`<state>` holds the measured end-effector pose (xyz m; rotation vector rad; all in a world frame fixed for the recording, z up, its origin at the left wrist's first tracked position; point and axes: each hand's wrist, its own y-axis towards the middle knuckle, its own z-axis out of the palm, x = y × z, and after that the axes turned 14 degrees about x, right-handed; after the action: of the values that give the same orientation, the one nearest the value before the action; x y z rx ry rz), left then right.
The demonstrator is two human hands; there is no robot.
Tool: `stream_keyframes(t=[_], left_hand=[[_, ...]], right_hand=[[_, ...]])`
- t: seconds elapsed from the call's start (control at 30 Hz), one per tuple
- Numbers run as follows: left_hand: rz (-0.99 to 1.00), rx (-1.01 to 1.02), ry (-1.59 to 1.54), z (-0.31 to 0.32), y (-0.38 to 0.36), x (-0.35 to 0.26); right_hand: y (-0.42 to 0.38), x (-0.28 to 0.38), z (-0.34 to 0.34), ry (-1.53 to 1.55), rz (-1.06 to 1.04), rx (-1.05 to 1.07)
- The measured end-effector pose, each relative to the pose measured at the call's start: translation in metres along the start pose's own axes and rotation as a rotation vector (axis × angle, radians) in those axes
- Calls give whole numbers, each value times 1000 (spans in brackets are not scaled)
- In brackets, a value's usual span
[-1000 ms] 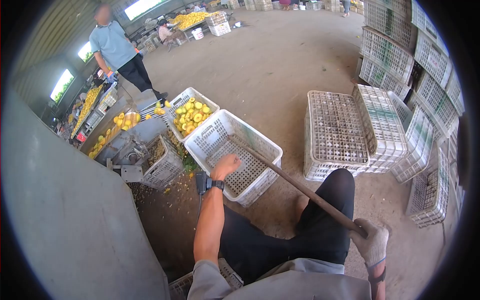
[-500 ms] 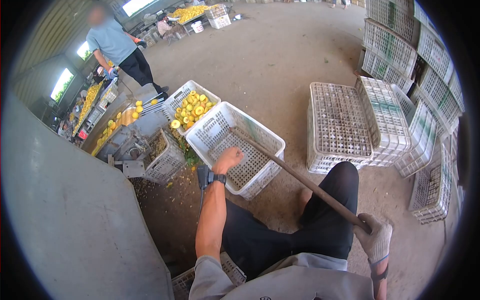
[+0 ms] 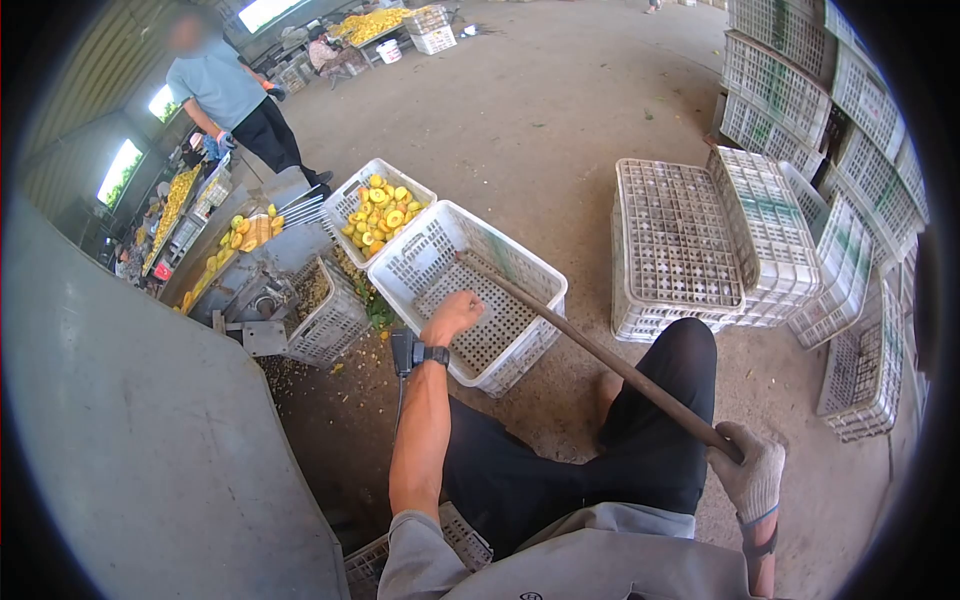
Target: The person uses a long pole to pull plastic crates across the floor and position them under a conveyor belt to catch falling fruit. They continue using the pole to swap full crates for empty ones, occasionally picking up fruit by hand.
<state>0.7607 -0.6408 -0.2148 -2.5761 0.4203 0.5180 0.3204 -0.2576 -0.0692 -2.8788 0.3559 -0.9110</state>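
Yellow fruit (image 3: pixel 255 233) beside the metal rods (image 3: pixel 300 212) had regrouped since half a second earlier; both hands had barely shifted.

Right hand (image 3: pixel 745 472), gloved, 4 o'clock in view: clenched round the near end of a wooden pole (image 3: pixel 610 360).

Key geometry: pole's long axis ran from that grip toward 10 o'clock, over the right leg (image 3: pixel 690 355) and the rim of a white slotted crate (image 3: pixel 525 355). Far end sat within that crate's outline; couldn't tell if it touched the bottom.

Left hand (image 3: pixel 455 313), bare, curled into a loose fist, no object visible in it. Hung over the crate at 6 o'clock from the pole's far end, so nearer that end than the right was.

Off the slotted crate: scrap crate (image 3: pixel 335 330) at 9 o'clock, fruit crate (image 3: pixel 350 200) at 10, stacked crates (image 3: pixel 680 240) between 2 and 3.

Farther, co-worker (image 3: pixel 215 90) stood at 10 o'clock. Farthest, heaped fruit (image 3: pixel 370 27) at 11.
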Motion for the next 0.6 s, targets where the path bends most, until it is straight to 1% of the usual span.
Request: stream_keyframes(t=[0.6], left_hand=[[-5,15,11,-1,-1,-6]], right_hand=[[1,3,-2,2,27,17]])
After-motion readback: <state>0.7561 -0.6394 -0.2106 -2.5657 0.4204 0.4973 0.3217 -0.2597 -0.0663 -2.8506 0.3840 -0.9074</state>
